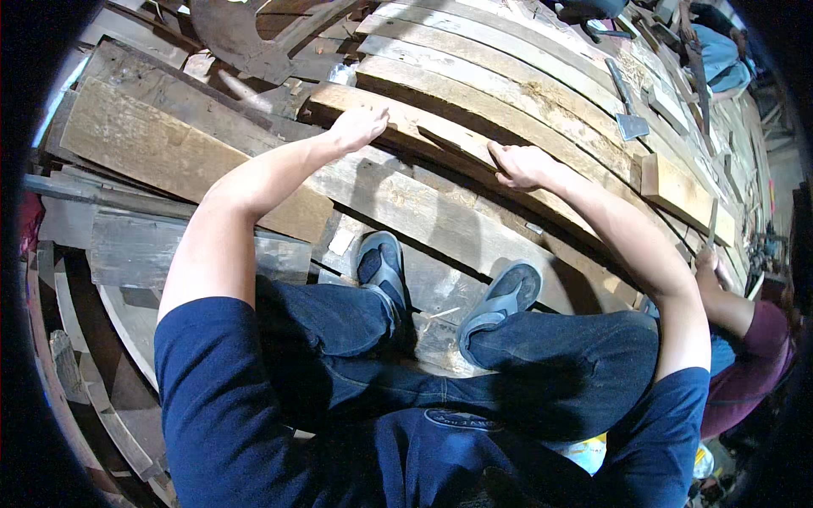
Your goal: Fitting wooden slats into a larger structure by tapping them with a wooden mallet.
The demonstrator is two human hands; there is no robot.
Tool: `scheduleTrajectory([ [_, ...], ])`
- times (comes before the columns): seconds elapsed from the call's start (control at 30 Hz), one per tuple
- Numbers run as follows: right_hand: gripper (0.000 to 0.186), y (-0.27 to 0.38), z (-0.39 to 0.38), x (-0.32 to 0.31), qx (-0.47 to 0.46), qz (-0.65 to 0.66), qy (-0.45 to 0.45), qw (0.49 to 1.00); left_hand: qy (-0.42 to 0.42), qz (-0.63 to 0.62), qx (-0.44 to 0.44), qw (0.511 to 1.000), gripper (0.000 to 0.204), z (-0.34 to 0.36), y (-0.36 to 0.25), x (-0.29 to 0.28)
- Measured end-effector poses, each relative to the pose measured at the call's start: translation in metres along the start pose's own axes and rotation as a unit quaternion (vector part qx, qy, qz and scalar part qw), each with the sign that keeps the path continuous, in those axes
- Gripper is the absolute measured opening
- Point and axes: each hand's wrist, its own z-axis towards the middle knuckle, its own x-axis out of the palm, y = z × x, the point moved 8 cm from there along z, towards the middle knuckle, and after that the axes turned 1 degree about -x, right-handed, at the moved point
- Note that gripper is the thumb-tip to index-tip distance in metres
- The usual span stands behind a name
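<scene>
A long, thick wooden plank runs slantwise in front of my feet, its left end a little raised from the boards. My left hand is curled closed on it near that end; the undersides of the fingers are hidden. Farther right, my right hand grips the same plank's near edge, fingers bent over it and palm side out of sight. A narrow dark strip shows along the plank between both hands; I cannot tell whether it is a notch or a separate sliver.
Flat boards lie under my sandalled feet. A hatchet and a short wood block rest at the right. Loose planks are stacked at the left. Another person's hand holds a thin tool on the right.
</scene>
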Motion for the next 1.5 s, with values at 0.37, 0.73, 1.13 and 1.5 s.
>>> scheduleTrajectory([
  [0.37, 0.035, -0.002, 0.001, -0.001, 0.0, -0.007, -0.036, 0.999, 0.006, 0.051, 0.059, 0.997, 0.029, -0.003, -0.005, 0.002],
  [0.73, 0.04, -0.005, -0.001, 0.002, -0.005, -0.012, -0.034, 0.999, 0.068, -0.214, -0.097, 0.97, 0.024, 0.019, 0.008, -0.023],
  [1.13, 0.039, 0.0, -0.008, -0.002, 0.007, -0.011, 0.001, 1.0, 0.059, -0.21, -0.061, 0.974, 0.016, 0.027, 0.035, 0.017],
  [1.5, 0.035, 0.0, -0.004, -0.001, -0.011, -0.019, -0.027, 0.999, 0.088, 0.114, 0.065, 0.987, 0.038, 0.015, 0.003, -0.014],
])
